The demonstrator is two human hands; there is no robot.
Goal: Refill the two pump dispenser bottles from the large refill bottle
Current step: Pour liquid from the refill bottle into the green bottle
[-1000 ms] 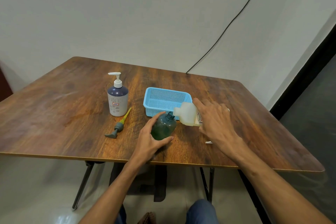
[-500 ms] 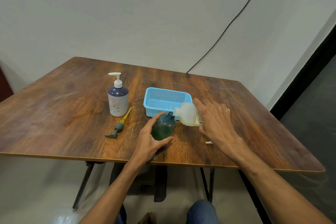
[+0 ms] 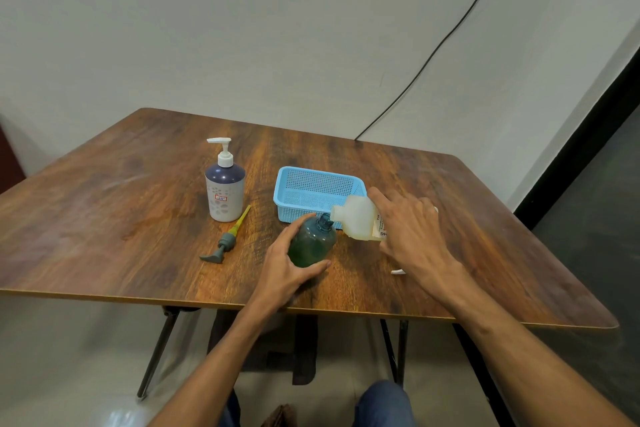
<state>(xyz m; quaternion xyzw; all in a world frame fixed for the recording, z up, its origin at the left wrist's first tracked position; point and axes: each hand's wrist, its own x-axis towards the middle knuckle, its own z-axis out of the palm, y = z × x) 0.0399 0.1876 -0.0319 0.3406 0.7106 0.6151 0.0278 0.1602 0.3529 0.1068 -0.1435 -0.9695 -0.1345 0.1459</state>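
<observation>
My left hand (image 3: 289, 262) grips a dark green round dispenser bottle (image 3: 313, 242) standing on the table with its neck uncapped. My right hand (image 3: 412, 236) holds the whitish refill bottle (image 3: 358, 217) tipped on its side, its mouth resting at the green bottle's neck. The green bottle's grey pump with a yellow tube (image 3: 227, 239) lies on the table to the left. A second dispenser, white and dark blue with a white pump (image 3: 225, 189), stands upright farther left. Any liquid flow is too small to see.
A light blue plastic basket (image 3: 294, 189) sits just behind the two bottles. A small white cap-like piece (image 3: 398, 271) lies under my right wrist. The wooden table (image 3: 104, 218) ends near my body; a black cable (image 3: 433, 55) runs up the wall behind.
</observation>
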